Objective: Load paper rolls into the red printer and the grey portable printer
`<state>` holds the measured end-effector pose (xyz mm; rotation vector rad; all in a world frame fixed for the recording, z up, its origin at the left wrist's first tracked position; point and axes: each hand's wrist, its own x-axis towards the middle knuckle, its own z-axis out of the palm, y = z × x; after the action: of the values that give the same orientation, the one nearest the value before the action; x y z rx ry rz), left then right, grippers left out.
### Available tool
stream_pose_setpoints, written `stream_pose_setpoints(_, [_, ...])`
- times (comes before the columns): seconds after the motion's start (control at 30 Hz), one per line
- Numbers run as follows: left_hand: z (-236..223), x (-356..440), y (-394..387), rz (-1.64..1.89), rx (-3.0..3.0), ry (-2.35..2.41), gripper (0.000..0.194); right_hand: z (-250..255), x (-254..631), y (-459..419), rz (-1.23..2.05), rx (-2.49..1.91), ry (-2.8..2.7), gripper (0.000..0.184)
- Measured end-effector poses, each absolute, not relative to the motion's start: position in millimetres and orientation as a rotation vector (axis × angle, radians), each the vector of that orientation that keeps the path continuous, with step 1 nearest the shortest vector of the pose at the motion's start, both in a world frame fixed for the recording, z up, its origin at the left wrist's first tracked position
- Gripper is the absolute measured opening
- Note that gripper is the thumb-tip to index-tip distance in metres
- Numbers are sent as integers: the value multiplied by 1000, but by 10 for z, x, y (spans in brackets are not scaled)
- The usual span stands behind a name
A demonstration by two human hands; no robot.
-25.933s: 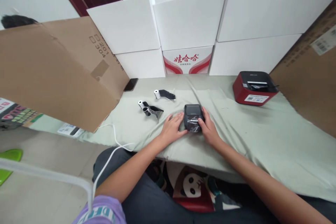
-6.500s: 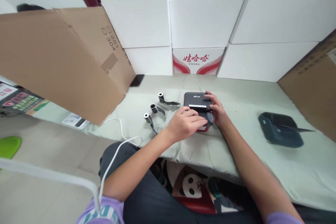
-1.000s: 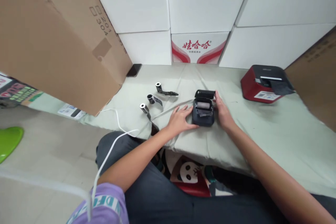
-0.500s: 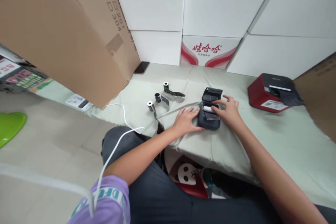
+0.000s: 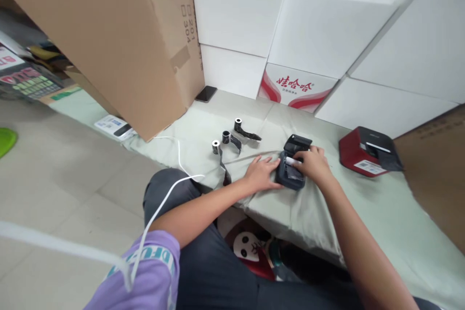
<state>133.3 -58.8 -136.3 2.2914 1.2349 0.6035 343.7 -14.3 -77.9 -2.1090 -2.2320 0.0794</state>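
Observation:
A small black portable printer (image 5: 291, 181) lies on the cloth-covered table with its lid (image 5: 298, 142) raised. In its bay sits a white roll (image 5: 292, 161), with a dark strip (image 5: 294, 173) trailing toward the front. My left hand (image 5: 260, 174) braces the printer's left side, the thumb along the near corner and the fingers at the far one. Over the bay, my right hand (image 5: 313, 163) has its bent fingertips on the right end of the roll; they partly hide it. Left of the printer stand three small rolls with loose dark tails: one (image 5: 238, 124) behind, one (image 5: 225, 136) between, one (image 5: 216, 146) in front.
A red and black printer (image 5: 366, 151) stands at the right. White boxes (image 5: 232, 70) line the back, and a large cardboard box (image 5: 160, 68) stands at the left beside a phone (image 5: 206, 93). A white cable (image 5: 169, 189) crosses my left thigh.
The head view has tilted and shifted. My right fingers have curled further into the printer's bay, onto the roll. The left hand stays at the printer's side.

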Motion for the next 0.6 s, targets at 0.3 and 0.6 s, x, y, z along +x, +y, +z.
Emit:
stream_pose_setpoints(0.3, [-1438,1358,-569,654,2277,1217,97,-781,3446,-360,-192,-1943,-2155,30])
stream_pose_setpoints(0.6, [-1426,1368,-571,605,2325,1214,95,-908,3480,-226,-5,-2136,-2131,35])
